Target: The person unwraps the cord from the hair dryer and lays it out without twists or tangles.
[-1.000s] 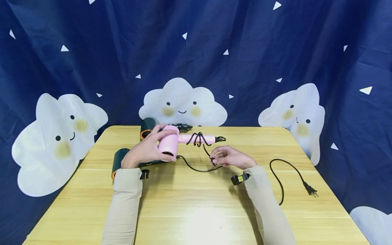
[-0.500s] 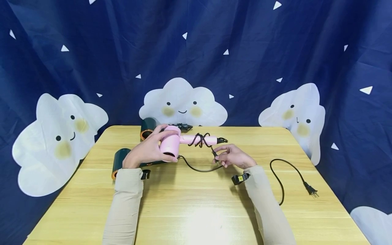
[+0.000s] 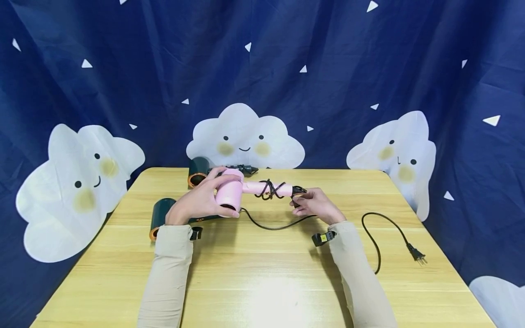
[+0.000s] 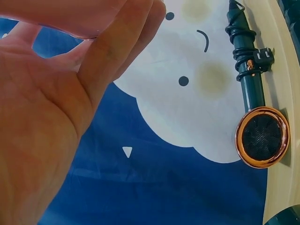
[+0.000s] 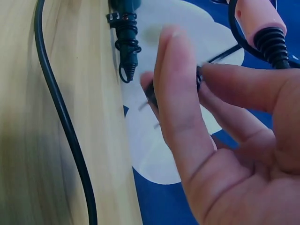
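Relative to the frame one second earlier, the right hand (image 3: pixel 317 205) is now sitting farther to the right, right beside the handle's free end, where before it was pinching below the handle. The pink hair dryer (image 3: pixel 229 193) is also lying slightly farther right in the head view, and the two dark dryers are keeping their places. Left hand (image 3: pixel 201 196): grasping the pink dryer's barrel, thumb along the lower side, fingers over the top. Right hand: pinching a two-prong plug (image 5: pixel 151 93) between thumb and fingers; the plug is blurring in the wrist view, its prongs pointing away from the palm. Position: the pink dryer is being held above the counter (image 3: pixel 254 273), roughly midway between the left and right edges. Orientation: the handle is pointing to the person's right, its long axis running crosswise and nearly level, dipping slightly toward the tip; the barrel is standing across it, its dark mouth facing the person's side. A black cord (image 5: pixel 231 18) is winding loosely around the handle. A rear green dryer (image 3: pixel 199 166) and a front green dryer (image 3: pixel 162 213) are resting behind and beside the left hand.
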Motion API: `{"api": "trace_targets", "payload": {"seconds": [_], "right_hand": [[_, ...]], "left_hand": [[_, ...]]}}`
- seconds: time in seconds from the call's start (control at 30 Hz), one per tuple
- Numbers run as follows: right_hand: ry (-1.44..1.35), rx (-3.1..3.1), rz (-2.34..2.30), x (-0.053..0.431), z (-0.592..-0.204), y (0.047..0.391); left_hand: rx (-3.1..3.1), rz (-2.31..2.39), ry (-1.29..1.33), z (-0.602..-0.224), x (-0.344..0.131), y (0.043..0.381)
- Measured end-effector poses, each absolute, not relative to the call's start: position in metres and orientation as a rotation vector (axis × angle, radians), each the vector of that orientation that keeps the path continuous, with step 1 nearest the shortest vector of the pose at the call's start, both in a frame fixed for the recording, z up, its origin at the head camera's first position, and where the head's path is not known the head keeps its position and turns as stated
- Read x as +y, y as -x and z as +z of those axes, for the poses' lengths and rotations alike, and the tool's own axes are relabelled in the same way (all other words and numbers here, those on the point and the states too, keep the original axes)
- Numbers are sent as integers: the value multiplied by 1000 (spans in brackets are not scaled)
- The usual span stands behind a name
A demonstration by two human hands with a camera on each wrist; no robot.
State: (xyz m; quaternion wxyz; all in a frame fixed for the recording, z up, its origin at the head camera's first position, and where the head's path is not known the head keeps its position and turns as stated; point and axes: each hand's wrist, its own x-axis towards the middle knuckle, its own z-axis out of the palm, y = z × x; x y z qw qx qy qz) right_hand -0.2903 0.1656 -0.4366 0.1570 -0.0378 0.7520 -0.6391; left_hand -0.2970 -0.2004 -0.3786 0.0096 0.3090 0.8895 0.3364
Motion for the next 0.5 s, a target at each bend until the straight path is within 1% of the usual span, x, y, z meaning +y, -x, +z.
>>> {"api": "trace_targets", "payload": {"seconds": [0.27,0.5], "right_hand": [[42,2156,-2099,164,-427,291],[25,2233,-2198,166,-422,293]], "left_hand": [[2753,1051,-956,-380,-199,298],[2743,1047,-961,-382,-197,298]]}}
